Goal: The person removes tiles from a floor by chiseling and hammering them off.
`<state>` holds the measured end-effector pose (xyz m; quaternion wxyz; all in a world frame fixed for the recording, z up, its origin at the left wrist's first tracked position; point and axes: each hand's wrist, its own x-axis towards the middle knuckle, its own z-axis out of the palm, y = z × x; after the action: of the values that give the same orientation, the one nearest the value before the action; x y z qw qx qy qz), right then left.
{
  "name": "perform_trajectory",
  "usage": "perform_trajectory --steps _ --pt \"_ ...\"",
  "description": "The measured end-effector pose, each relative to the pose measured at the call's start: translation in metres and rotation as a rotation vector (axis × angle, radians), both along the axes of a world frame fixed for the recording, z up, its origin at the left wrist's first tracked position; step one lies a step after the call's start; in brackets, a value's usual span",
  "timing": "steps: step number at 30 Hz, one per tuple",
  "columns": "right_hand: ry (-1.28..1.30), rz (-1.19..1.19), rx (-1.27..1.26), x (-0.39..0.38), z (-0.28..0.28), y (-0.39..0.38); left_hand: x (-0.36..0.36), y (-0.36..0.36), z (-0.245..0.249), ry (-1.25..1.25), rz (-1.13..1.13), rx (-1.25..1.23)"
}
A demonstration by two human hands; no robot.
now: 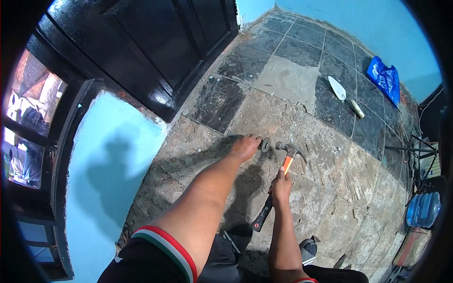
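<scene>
My right hand (281, 188) is wrapped round the orange and black handle of a claw hammer (291, 152), whose metal head is just above the rough floor. My left hand (246, 147) is closed on a chisel; its round grey end (265, 145) shows beside the fingers, close to the hammer's striking face. The rest of the chisel is hidden by the hand. Beneath both hands is bare, scraped floor (325, 170) with old mortar on it.
Dark tiles (240, 64) and a bare grey square (290, 80) lie ahead. A trowel (337, 88) and a blue bag (384, 81) rest at the upper right. A black door (155, 42) stands left; a water bottle (423, 210) is at the right edge.
</scene>
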<state>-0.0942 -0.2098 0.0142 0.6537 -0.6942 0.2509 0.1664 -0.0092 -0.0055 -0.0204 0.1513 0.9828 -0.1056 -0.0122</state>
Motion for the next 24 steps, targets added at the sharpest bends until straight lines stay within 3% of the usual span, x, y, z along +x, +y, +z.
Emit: perform_trajectory --steps 9,12,17,20,22,24 --pt "-0.041 -0.052 0.052 -0.003 0.014 -0.008 0.006 0.005 0.003 0.077 0.055 -0.032" --pt "-0.139 -0.221 0.15 -0.004 0.013 -0.013 0.004 0.004 0.014 0.115 0.066 -0.042" --pt "-0.477 -0.607 0.096 -0.008 0.04 0.014 0.006 0.007 0.008 0.088 0.049 -0.044" --pt "-0.606 -0.429 -0.362 -0.033 -0.043 0.038 0.008 0.007 0.001 0.087 0.047 -0.056" --pt "-0.148 0.028 -0.248 -0.04 -0.032 0.049 0.011 0.008 0.003 0.102 0.066 -0.048" --pt "-0.113 -0.04 -0.006 -0.034 -0.014 0.046 0.013 0.004 0.006 0.139 0.099 -0.014"
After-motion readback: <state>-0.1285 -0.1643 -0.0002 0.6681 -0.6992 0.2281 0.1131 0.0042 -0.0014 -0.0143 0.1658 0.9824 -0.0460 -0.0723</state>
